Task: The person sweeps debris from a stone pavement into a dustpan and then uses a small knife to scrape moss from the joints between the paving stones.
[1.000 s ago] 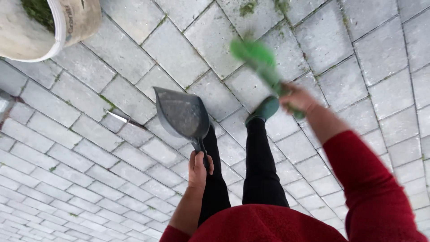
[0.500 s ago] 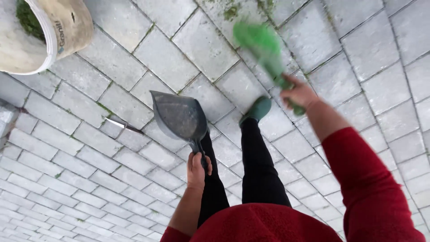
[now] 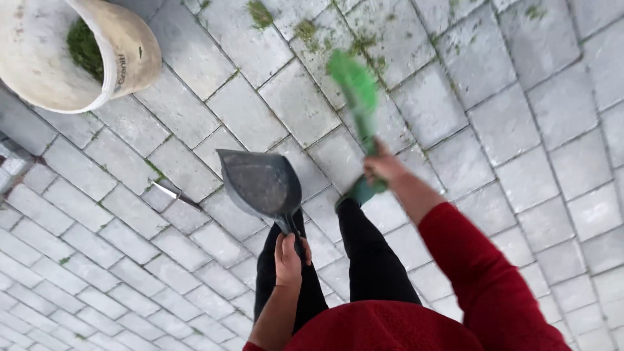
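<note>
The left hand is clenched around the handle of a dark grey dustpan, fingers wrapped fully, thumb lying along the grip. The dustpan juts forward from the hand, held above the paving, with its open mouth pointing away from the person towards the upper left. Its inner face looks dusty; whether any debris sits in it cannot be told.

The right hand is closed tight around the handle of a green brush. The brush head is blurred and reaches up and away from the hand, over the grey pavers where green moss is scattered along the joints. The arm behind this hand wears a red sleeve.

Below the hands, the person's black trouser legs show, with a green shoe just under the right hand.

At the top left stands a pale, dirty bucket, tilted so that its opening faces the camera. Inside it lies a clump of green moss or weeds against the far wall; the rest of the inside looks bare and stained.

Between the bucket and the dustpan, a small metal scraper lies flat on the pavers, well apart from both hands.
</note>
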